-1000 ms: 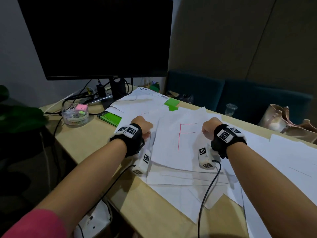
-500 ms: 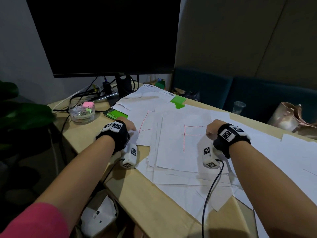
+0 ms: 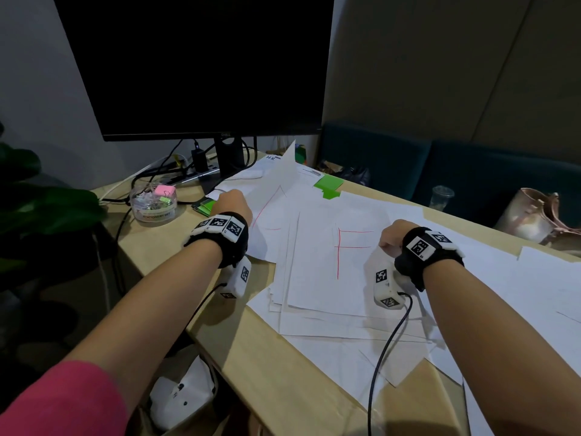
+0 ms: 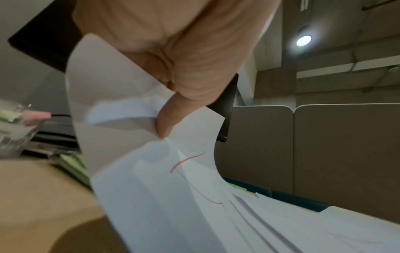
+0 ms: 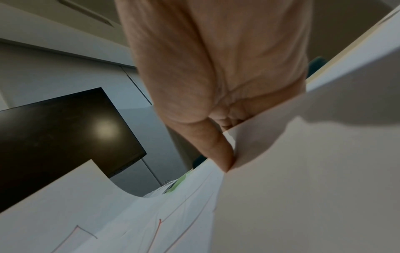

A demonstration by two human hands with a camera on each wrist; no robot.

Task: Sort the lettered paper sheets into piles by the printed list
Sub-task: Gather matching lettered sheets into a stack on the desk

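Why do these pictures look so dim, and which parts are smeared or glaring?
Head view: room dim, monitor black, white sheets brightest and sharp. Left wrist view: ceiling lamp flares; the lifted sheet and stationery tub are smeared. Right wrist view: a lamp glare spot on the monitor; hand shadow across the near sheet.

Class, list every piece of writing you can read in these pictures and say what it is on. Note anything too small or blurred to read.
"F", red, on the top sheet of the middle stack.
"A", red, partly hidden, on the lifted sheet that the left hand holds.
"HR", handwritten, on the far sheet.
"STATIONERY SET", on the clear tub.
"DELL", on the monitor, only faintly legible.
Printed lines near the green paper: too small to read.
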